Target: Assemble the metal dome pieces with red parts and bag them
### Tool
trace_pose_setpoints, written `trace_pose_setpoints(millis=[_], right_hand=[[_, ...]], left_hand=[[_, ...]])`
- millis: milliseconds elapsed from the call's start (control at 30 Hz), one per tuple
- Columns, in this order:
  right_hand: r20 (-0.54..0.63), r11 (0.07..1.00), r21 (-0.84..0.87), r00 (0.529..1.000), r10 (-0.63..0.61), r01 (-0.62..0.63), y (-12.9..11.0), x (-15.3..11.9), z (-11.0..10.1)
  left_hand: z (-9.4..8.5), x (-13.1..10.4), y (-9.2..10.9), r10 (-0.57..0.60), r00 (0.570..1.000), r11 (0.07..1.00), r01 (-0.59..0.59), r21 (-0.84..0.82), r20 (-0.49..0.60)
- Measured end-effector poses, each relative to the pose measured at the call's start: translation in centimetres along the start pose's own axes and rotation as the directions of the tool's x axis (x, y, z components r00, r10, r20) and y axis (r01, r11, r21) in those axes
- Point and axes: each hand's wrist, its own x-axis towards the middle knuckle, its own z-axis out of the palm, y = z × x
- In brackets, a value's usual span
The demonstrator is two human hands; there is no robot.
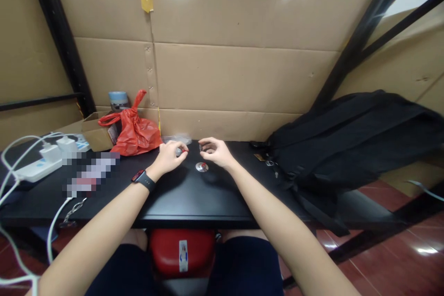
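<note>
Over the black table (194,199), my left hand (168,156) is closed around a small object with a clear body and a red tip (185,151); its exact kind is too small to tell. A dark watch sits on that wrist. Facing it, my right hand (217,151) pinches a small shiny piece (200,147) between thumb and fingers, mostly hidden. A gap separates the two hands. Between and just below them, a round silver disc (200,168) with a red mark at its middle lies flat on the table, touched by neither hand.
A red plastic bag (135,132), a cardboard box (95,132) and a blue-lidded container (118,98) stand at the back left. Nearer are a white power strip (34,169) and cables. A black backpack (354,138) covers the right side, keys (274,169) beside it. Cardboard walls the back.
</note>
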Motion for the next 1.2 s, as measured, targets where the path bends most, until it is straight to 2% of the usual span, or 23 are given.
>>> trace_pose_setpoints(millis=[100, 167, 433, 733, 1000, 1200], right_hand=[[0.006, 0.997, 0.074, 1.000, 0.022, -0.022, -0.4, -0.3, 0.7], [0.010, 0.994, 0.103, 0.999, 0.033, -0.034, -0.6, -0.4, 1.1], [-0.016, 0.982, 0.190, 1.000, 0.004, -0.001, -0.6, -0.4, 2.3], [-0.014, 0.986, 0.147, 0.997, -0.072, 0.073, -1.5, -0.7, 3.3], [-0.008, 0.981, 0.170, 0.996, -0.090, 0.090, -2.0, -0.8, 3.6], [-0.022, 0.986, 0.126, 0.994, -0.105, 0.107, -2.1, -1.0, 3.5]], left_hand=[[-0.4, 0.0, 0.5, -0.009, 0.998, 0.989, 0.000, -0.150, -0.061], [-0.5, -0.1, 0.8, -0.028, 0.997, 0.983, 0.014, -0.185, -0.071], [-0.6, -0.3, 2.4, -0.131, 0.987, 0.988, 0.123, -0.091, -0.098], [0.3, -0.7, 2.7, -0.094, 0.979, 0.995, 0.088, -0.043, -0.179], [0.8, -0.8, 2.6, -0.092, 0.962, 0.988, 0.056, -0.146, -0.256], [0.5, -0.8, 2.8, -0.092, 0.965, 0.992, 0.068, -0.108, -0.244]])
